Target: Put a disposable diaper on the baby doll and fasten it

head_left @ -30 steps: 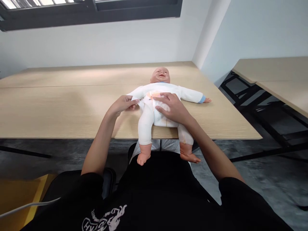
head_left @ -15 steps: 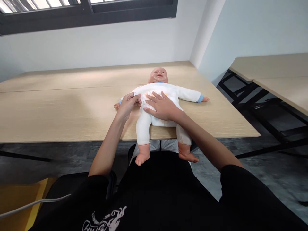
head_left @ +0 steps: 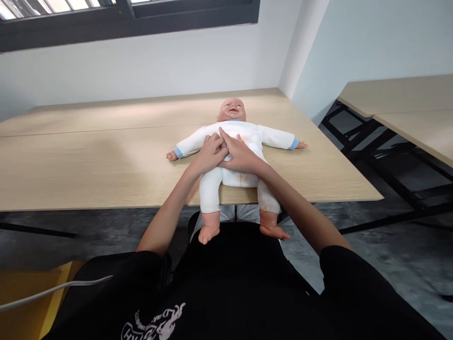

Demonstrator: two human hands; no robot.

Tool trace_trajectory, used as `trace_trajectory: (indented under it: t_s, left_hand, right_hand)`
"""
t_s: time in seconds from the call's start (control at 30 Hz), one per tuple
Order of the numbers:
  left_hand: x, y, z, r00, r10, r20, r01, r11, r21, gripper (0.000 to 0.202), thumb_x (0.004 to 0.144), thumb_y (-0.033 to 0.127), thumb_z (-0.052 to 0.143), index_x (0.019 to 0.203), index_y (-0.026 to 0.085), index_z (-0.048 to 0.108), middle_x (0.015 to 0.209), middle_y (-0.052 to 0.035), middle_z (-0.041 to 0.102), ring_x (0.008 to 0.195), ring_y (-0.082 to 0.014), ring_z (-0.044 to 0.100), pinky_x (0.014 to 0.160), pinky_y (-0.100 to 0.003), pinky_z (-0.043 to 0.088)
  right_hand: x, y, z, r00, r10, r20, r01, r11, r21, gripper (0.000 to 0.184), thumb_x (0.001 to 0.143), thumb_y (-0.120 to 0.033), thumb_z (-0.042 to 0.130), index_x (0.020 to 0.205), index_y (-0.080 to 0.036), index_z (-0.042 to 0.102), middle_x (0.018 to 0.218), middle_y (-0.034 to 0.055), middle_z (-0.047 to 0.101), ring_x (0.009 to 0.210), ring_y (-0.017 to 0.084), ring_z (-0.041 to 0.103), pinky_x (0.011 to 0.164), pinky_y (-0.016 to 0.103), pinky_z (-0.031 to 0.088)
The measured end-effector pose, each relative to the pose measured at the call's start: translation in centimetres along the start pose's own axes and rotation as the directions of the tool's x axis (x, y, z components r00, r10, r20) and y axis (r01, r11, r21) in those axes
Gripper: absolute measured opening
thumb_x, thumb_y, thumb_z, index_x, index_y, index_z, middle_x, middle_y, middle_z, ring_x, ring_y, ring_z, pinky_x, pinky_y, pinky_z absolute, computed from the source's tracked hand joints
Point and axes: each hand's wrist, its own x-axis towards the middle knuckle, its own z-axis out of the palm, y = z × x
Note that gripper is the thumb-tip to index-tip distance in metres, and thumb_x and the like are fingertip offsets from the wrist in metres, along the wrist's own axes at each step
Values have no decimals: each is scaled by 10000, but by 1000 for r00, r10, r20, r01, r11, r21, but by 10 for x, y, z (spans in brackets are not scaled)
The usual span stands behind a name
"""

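Left hand [head_left: 211,153] and right hand [head_left: 241,158] meet on the white long-sleeved onesie [head_left: 247,134] of a pink vinyl baby doll [head_left: 231,109], its legs over the pale wooden bench [head_left: 88,174] edge; cannot tell if either grip is clenched on the cloth.

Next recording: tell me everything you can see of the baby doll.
The baby doll lies on its back on a wooden table, arms spread, legs hanging over the edge. It has a smiling, plastic-looking head, bare hands and feet, and a white suit with blue cuffs and orange stains. The left hand and right hand rest on its middle.
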Motion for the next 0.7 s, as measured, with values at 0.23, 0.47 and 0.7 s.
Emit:
trace_trajectory:
  t_s: [0.23,0.47,0.7]
  left_hand:
    - [-15,15,3,996,71,-54,-69,997,31,198,1025,329,419,927,206,537,1042,-89,635,1076,-253,546,1007,-399,427]
    - [-38,37,5,996,14,84,-11,999,-37,572,1074,485,316,1589,236,282,1617,-143,429,1527,-289,373,1229,-525,247]
    - [-44,34,-8,970,67,233,-25,984,-176,456,1068,463,337,1439,328,566,1619,-5,449,1596,-228,252,1304,-511,149]
  right_hand:
    - [-7,10,-7,980,-32,-195,55,992,117,766,754,-250,557,1496,-94,446,1566,178,455,1468,306,439,1267,525,306]
    - [-28,-6,-14,886,-26,-463,95,988,126,463,809,-198,473,1249,-188,615,1356,103,640,1334,220,560,1191,417,437]
    - [-75,-32,-7,862,81,-501,-25,993,118,329,950,-320,527,1250,-217,618,1314,110,664,1283,262,597,1151,488,474]
